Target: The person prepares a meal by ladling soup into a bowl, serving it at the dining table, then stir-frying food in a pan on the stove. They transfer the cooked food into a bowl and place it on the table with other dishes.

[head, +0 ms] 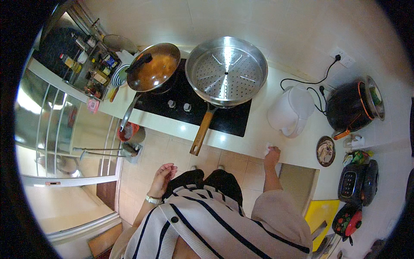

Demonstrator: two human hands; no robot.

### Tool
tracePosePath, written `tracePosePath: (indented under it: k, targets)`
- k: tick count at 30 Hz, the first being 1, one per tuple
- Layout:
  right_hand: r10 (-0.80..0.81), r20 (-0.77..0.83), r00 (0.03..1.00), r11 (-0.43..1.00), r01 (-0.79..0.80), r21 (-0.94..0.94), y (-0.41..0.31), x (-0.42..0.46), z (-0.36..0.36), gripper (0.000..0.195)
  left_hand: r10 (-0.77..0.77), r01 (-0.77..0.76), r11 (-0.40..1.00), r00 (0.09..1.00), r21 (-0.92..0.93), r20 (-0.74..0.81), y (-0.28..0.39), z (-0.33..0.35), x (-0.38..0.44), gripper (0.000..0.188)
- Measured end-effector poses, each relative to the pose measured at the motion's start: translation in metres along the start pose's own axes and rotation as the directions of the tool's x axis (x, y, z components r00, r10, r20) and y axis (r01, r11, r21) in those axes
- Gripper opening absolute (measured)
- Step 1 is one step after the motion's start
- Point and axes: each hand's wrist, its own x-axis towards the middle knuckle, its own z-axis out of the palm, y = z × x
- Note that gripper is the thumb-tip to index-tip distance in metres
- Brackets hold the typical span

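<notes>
At the counter's front edge, my right hand [272, 155] grips a crumpled white piece, perhaps tissue or cloth [268, 146], pressed to the countertop [247, 145]. My left hand [161, 179] hangs in front of my body, palm up with loosely bent fingers and nothing in it. Ahead of me, a wide steel pan with a perforated steamer plate [226, 73] sits on the black cooktop [181, 113], its wooden handle [203, 132] reaching past the edge. To its left stands a frying pan under a glass lid [155, 69], with orange-brown food showing through.
Right of the cooktop stand a white electric kettle [289, 111], a black pot [346, 106] and a plate of food [325, 151]. A yellow cutting board with a knife [320, 220] lies farther right. At left is a rack of bottles [97, 73]; a red bin [128, 132] stands on the floor.
</notes>
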Motion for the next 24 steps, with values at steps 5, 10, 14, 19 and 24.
tracePosePath:
  k: [5,10,14,19,24]
  targets:
    - [0.133,0.01,0.991,0.991,-0.133,-0.015,0.005,-0.033,0.125,0.024,0.005,-0.006,1.0,0.999,0.015,0.043,0.013,0.012,0.0,0.02]
    - [-0.288,0.21,0.934,0.934,0.225,0.277,-0.149,-0.07,0.043,0.023,-0.013,0.013,1.0,0.999,-0.012,-0.029,0.0,-0.01,-0.005,0.02]
    - [-0.194,-0.097,0.976,0.981,0.193,-0.024,-0.044,-0.021,0.065,0.023,-0.035,0.035,0.999,0.999,0.009,0.001,0.014,-0.034,-0.001,0.022]
    - [-0.054,-0.202,0.978,0.976,0.009,-0.217,-0.131,-0.049,0.109,0.028,-0.071,0.069,0.997,0.996,-0.034,-0.058,0.02,-0.093,0.001,0.022]
    - [-0.275,-0.048,0.96,0.916,0.276,0.291,-0.222,-0.123,0.304,0.025,-0.028,0.029,0.999,0.999,0.017,-0.044,0.073,-0.166,0.01,0.023]
